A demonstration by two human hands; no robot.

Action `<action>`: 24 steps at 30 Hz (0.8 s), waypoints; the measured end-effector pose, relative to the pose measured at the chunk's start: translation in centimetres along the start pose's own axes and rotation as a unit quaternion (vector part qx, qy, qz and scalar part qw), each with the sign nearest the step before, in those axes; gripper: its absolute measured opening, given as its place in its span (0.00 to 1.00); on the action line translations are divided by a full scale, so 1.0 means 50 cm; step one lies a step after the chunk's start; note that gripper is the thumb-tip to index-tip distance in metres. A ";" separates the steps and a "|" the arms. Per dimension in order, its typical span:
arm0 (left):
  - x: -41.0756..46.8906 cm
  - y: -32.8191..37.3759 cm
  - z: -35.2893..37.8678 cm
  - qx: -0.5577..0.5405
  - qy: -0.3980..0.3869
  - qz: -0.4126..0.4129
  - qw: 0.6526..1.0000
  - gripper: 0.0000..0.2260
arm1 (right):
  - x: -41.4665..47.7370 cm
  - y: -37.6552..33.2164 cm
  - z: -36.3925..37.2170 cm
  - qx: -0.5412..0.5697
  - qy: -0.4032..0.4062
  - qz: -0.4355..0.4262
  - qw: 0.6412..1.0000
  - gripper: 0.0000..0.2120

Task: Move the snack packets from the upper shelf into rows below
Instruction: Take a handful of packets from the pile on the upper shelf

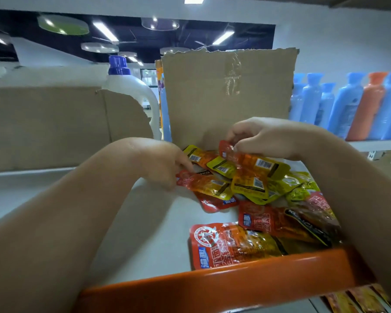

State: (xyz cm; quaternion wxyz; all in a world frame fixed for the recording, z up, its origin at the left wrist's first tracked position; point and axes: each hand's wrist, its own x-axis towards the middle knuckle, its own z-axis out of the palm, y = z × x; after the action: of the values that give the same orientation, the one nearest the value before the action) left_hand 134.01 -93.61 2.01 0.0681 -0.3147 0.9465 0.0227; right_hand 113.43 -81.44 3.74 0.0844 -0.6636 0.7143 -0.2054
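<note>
Pinching orange-and-yellow foil snack packet (255, 162) at its red end with right hand (264, 136); long axis left-right, yellow end pointing right, over loose packet pile (280, 193). Gripping red-orange foil packet (205, 185) edge with left hand (163, 163). All on white upper shelf (145, 222).

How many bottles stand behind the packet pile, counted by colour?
Blue bottles: 5, with a possible sixth cut off by the frame edge
Orange bottle: 1
White jug with purple cap: 1
Total: 7 plainly visible
</note>
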 end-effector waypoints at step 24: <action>0.004 0.023 -0.014 -0.112 0.146 -0.071 0.980 0.17 | 0.008 0.018 -0.011 -0.109 0.164 -0.012 0.980 0.12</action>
State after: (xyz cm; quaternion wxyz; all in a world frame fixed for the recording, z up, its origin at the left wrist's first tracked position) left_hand 133.08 -92.85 2.68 -0.1048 -0.3870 0.9129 0.0771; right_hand 112.35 -81.69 3.92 -0.1098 -0.6346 0.7285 -0.2333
